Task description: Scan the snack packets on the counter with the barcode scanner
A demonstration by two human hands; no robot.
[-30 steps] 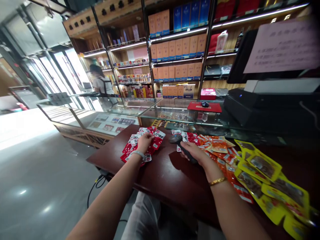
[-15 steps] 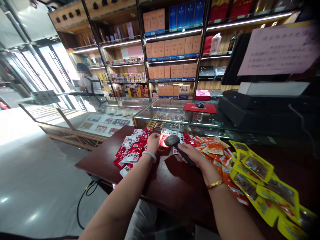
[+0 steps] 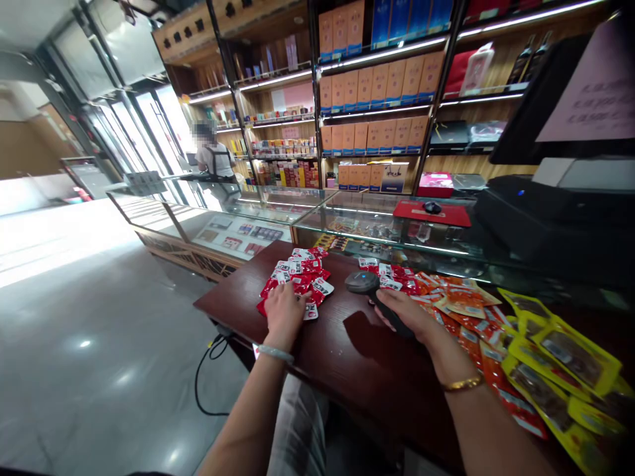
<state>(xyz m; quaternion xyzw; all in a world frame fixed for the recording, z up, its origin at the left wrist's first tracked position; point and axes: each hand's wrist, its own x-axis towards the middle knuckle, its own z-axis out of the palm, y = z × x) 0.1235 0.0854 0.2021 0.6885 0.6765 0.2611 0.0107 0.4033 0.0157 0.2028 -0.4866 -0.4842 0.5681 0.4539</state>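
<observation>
My right hand (image 3: pixel 401 311) is wrapped around the handle of a black barcode scanner (image 3: pixel 364 283), whose head points left with a small blue light on top. My left hand (image 3: pixel 285 309) lies on the near part of a pile of red and white snack packets (image 3: pixel 297 268), fingers apart over them; the fingertips are partly lost among the packets. A smaller group of red and white packets (image 3: pixel 397 274) lies beyond the scanner. To the right spread orange snack packets (image 3: pixel 461 304), then yellow-edged packets (image 3: pixel 565 357) with brown contents.
Everything lies on a dark wooden table (image 3: pixel 337 370). Behind it stand glass display counters (image 3: pixel 342 211), with a red mat (image 3: pixel 446 213) and a mouse on top. A dark monitor and register (image 3: pixel 555 211) stand at right. A person (image 3: pixel 215 162) is at the far left counter.
My left hand has moved from in front of the scanner down-left onto the red pile. The red glow under the scanner is gone. The view has turned left.
</observation>
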